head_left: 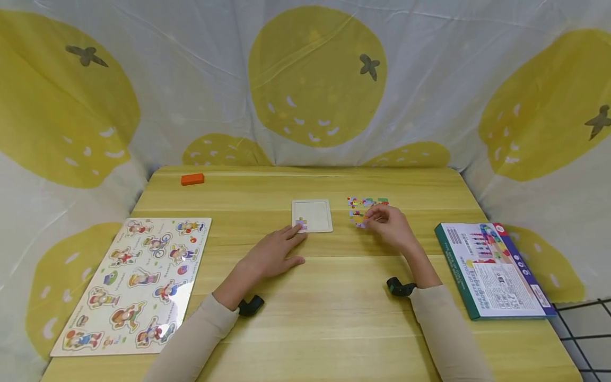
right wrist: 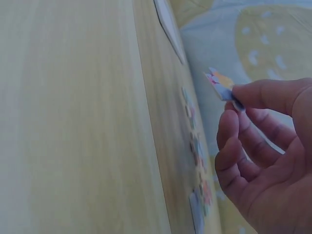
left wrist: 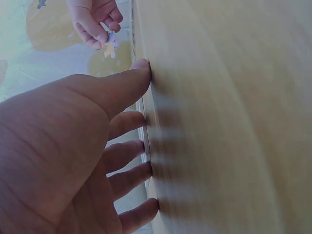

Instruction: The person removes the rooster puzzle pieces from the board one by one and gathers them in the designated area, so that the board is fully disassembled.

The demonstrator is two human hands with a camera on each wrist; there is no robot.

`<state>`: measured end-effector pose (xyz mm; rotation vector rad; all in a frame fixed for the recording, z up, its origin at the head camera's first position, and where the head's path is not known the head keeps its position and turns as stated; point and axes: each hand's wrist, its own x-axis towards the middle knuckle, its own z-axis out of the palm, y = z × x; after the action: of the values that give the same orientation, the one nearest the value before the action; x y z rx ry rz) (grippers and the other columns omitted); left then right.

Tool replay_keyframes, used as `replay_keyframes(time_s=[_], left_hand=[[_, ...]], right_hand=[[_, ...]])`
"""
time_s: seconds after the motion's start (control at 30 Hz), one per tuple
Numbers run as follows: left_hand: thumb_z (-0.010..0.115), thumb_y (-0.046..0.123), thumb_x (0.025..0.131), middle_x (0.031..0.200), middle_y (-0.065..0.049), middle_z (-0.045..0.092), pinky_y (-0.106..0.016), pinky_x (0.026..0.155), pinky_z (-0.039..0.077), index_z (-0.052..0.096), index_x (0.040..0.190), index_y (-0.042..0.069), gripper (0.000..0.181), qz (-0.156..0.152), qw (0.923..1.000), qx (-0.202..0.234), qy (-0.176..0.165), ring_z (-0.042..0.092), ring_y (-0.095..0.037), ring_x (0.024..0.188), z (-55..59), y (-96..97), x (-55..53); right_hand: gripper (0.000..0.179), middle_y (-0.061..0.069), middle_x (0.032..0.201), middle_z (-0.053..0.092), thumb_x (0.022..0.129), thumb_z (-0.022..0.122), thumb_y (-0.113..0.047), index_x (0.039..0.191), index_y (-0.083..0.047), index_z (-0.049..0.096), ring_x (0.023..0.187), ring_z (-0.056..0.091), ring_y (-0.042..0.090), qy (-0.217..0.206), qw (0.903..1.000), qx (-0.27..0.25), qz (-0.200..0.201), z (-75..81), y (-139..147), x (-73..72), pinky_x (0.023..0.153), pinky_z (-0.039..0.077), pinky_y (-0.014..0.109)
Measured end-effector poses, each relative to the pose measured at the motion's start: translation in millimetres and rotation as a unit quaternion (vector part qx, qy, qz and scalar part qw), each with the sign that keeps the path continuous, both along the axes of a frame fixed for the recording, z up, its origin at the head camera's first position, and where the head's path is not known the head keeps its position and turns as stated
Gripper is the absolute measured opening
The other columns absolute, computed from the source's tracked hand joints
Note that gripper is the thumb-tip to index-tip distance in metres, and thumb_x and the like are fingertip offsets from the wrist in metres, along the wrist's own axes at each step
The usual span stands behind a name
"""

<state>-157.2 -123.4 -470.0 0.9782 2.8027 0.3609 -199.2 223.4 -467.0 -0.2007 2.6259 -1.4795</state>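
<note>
My left hand (head_left: 272,252) lies with fingers spread, its fingertips at the lower left corner of a small square puzzle tray (head_left: 316,213). One patterned puzzle piece (head_left: 302,223) sits in that corner, partly under the fingers. In the left wrist view, the left thumb and fingertips rest on the wooden surface and tray edge. To the right of the tray, my right hand (head_left: 392,228) pinches a jigsaw piece (right wrist: 220,85) between thumb and fingers, raised above the table. Several loose puzzle pieces (head_left: 367,202) lie just beyond that hand.
A large white picture puzzle board (head_left: 136,286) lies on the left of the wooden table (head_left: 324,318). An orange block (head_left: 192,179) is at the back left. On the right lies a flat boxed set (head_left: 496,273). A fruit-print curtain (head_left: 205,69) surrounds the table's back and sides.
</note>
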Motion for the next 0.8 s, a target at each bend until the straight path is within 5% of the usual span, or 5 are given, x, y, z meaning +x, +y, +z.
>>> replay_keyframes(time_s=[0.33, 0.8], left_hand=[[0.061, 0.047, 0.102, 0.169, -0.012, 0.03, -0.057, 0.12, 0.035, 0.042, 0.159, 0.012, 0.07, 0.004, 0.9999, 0.012, -0.008, 0.035, -0.038, 0.153, 1.6, -0.5, 0.3], [0.062, 0.048, 0.101, 0.168, -0.013, 0.032, -0.053, 0.123, 0.034, 0.035, 0.161, 0.007, 0.078, 0.003, 0.9999, 0.014, -0.002, 0.036, -0.036, 0.152, -0.8, -1.0, -2.6]], right_hand=[[0.018, 0.017, 0.11, 0.072, 0.099, 0.069, -0.018, 0.112, -0.006, 0.072, 0.096, 0.067, 0.029, -0.012, 0.9996, 0.025, -0.005, -1.8, 21, 0.4, 0.069, 0.055, 0.032], [0.016, 0.013, 0.099, 0.075, 0.098, 0.072, -0.019, 0.106, -0.006, 0.076, 0.084, 0.066, 0.023, -0.016, 0.9969, 0.076, 0.007, -6.2, 35, 1.3, 0.068, 0.053, 0.03]])
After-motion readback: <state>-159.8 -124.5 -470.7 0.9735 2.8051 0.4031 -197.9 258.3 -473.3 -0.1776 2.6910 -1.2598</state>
